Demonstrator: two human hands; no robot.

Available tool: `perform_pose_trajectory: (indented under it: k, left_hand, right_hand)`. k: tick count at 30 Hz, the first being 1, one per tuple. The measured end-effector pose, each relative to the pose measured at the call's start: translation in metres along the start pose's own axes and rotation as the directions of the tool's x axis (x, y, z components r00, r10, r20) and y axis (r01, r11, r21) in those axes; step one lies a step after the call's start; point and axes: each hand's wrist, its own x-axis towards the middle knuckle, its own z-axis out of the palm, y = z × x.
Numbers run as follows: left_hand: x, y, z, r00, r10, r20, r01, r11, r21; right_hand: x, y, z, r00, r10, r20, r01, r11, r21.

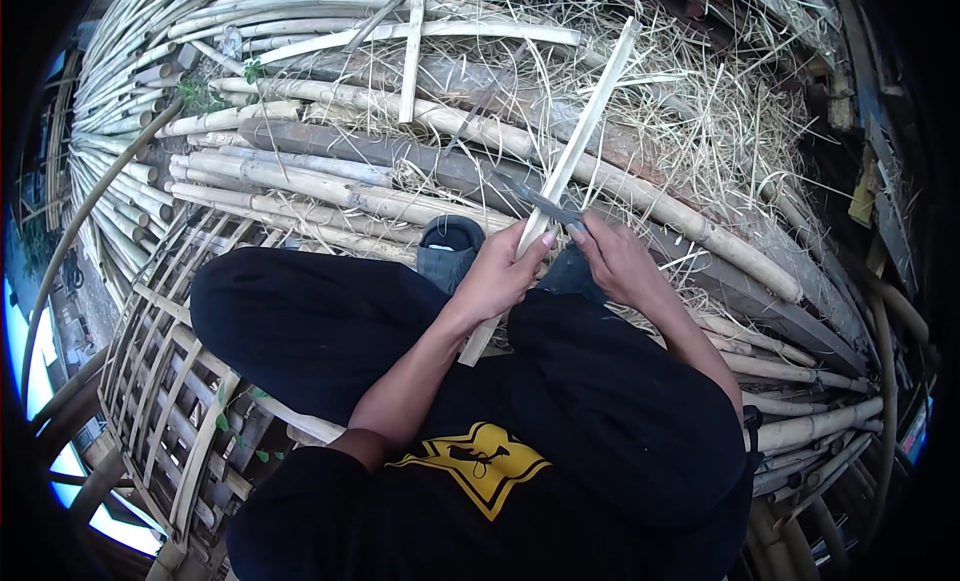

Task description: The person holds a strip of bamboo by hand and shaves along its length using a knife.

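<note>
A pale split bamboo strip [590, 116] slants from my lap up and away to the right. My left hand [500, 271] is closed around its lower part, and the strip's near end shows below that hand. In my right hand [620, 261] is a knife [545, 203], gripped by its handle, which the fingers mostly hide. The dark blade points to the left and lies across the strip, just beyond my left hand. Below the hands, between my bent legs, are dark shoes [447, 253].
Bamboo poles [460, 121] lie crosswise ahead, with a dark beam [350, 146] among them. Thin shavings [690, 131] pile up at the far right. A loose strip [412, 61] rests across the poles. More poles [120, 196] are stacked at left, beside a bamboo lattice [170, 381].
</note>
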Motion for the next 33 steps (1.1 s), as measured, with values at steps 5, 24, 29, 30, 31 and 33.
perform_pose_trajectory:
  k: [5, 24, 29, 30, 31, 33]
  left_hand:
    - [0.005, -0.009, -0.001, 0.988, 0.124, -0.091, -0.105, 0.977, 0.188]
    - [0.007, -0.002, 0.007, 0.963, 0.208, -0.173, -0.113, 0.89, 0.443]
    - [0.012, 0.002, 0.006, 0.952, 0.242, -0.19, -0.15, 0.904, 0.399]
    - [0.013, 0.001, 0.005, 0.942, 0.274, -0.192, -0.182, 0.901, 0.395]
    - [0.013, 0.002, 0.004, 0.942, 0.275, -0.192, -0.181, 0.9, 0.397]
    - [0.012, 0.004, 0.004, 0.946, 0.254, -0.2, -0.171, 0.918, 0.357]
  right_hand:
    - [0.003, -0.002, -0.001, 0.999, -0.018, 0.034, 0.019, 1.0, -0.022]
    - [0.03, 0.047, -0.005, 0.986, -0.162, 0.052, 0.169, 0.965, -0.203]
    - [0.05, 0.054, -0.016, 0.966, -0.26, -0.006, 0.243, 0.912, -0.331]
    - [0.052, 0.053, -0.019, 0.957, -0.289, -0.028, 0.261, 0.9, -0.349]
    - [0.053, 0.05, -0.02, 0.947, -0.319, -0.049, 0.277, 0.881, -0.385]
    - [0.056, 0.047, -0.023, 0.939, -0.338, -0.068, 0.283, 0.868, -0.409]
